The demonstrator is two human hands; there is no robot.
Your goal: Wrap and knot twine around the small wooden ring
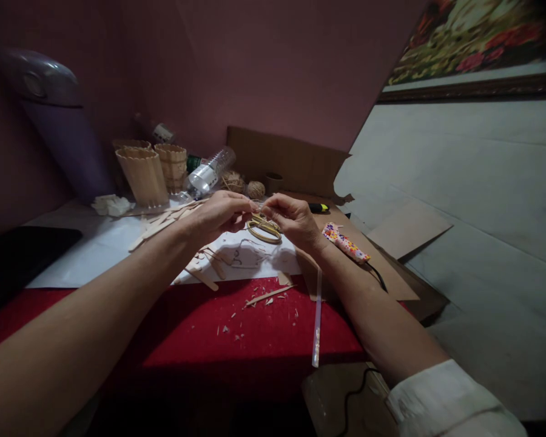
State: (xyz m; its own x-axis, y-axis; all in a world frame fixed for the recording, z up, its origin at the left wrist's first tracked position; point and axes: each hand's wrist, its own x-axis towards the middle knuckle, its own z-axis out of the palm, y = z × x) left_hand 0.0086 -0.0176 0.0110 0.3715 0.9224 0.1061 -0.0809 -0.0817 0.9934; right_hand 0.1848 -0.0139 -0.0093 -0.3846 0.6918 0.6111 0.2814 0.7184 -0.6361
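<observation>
My left hand [225, 213] and my right hand [291, 218] meet over the middle of the table, their fingertips almost touching. Both are closed in a pinch. Whatever lies between the fingers is too small to make out. Gold-handled scissors [264, 229] show just below and between them. Pale wooden craft sticks [161, 223] are heaped beside my left forearm, and more loose sticks [204, 276] lie under that wrist. To the right of my right wrist rests a hot glue gun [346, 241] with a flowery pattern.
Ribbed wooden stick cups [142, 177], a plastic bottle [209, 173] and twine balls [256, 189] stand at the back. A glue stick [317, 321] overhangs the red cloth [173, 328], near wood scraps [269, 296]. Cardboard [391, 282] covers the right side; a dark flat object [31, 255] lies left.
</observation>
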